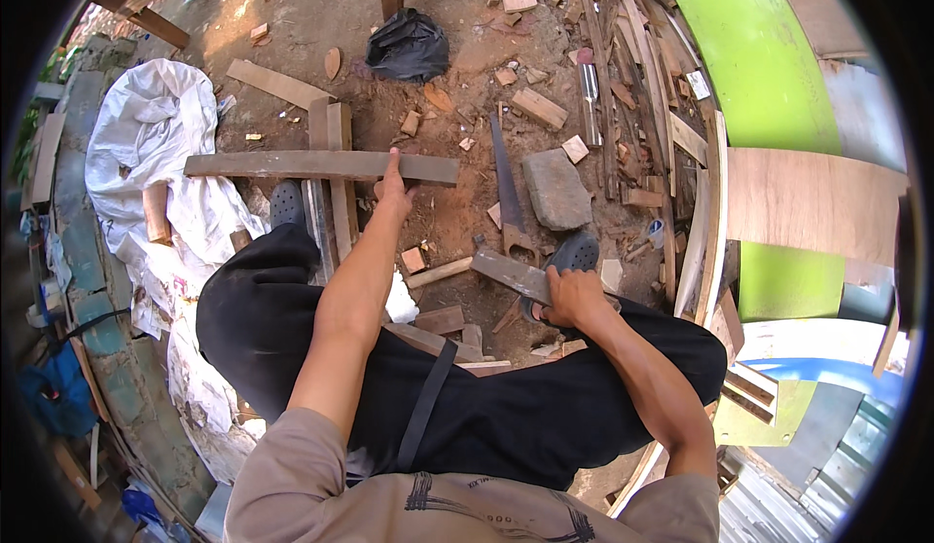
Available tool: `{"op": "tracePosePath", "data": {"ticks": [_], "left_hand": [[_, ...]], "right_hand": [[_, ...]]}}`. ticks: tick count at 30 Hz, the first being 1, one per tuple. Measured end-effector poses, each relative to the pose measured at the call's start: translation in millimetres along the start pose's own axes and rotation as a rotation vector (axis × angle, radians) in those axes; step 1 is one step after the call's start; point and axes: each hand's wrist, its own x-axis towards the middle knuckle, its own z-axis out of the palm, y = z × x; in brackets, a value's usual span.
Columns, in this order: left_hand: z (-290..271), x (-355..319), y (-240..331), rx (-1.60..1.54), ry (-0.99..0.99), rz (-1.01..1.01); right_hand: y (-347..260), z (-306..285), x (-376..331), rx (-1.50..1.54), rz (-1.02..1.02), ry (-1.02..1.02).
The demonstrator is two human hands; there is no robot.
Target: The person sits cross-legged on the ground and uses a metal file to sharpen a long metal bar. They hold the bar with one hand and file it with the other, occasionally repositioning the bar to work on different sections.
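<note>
My left hand (391,191) rests on the near edge of a long grey wooden plank (292,164) that lies crosswise over two upright boards (333,183) on the dirt ground; the fingers grip the plank. My right hand (569,295) holds one end of a short grey piece of wood (508,271) beside my right shoe (574,251). A handsaw (507,188) lies on the ground between the two hands, its wooden handle toward me. My left shoe (286,202) stands next to the upright boards.
A flat grey stone (556,189) lies right of the saw. A black bag (407,45), wood offcuts and a pile of slats (632,86) litter the dirt. White sheeting (156,154) is at left, a green curved panel (759,66) and plywood (812,198) at right.
</note>
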Motion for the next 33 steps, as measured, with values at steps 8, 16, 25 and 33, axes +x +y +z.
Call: {"op": "tracePosePath", "data": {"ticks": [8, 16, 25, 33], "left_hand": [[-1.5, -20.1, -16.9, 0.118, 0.244, 0.054], [-33.5, -71.5, -3.5, -0.1, 0.227, 0.092], [-55.0, -151.1, 38.1, -0.084, 0.219, 0.151], [-87.1, -182.6, 47.8, -0.139, -0.118, 0.148]], "right_hand": [[6.8, 0.2, 8.6, 0.047, 0.013, 0.027], [6.4, -32.2, 28.9, 0.051, 0.118, 0.037], [-12.3, -79.5, 85.9, 0.539, 0.175, 0.02], [-30.2, -59.7, 143.4, 0.925, 0.117, 0.065]]}}
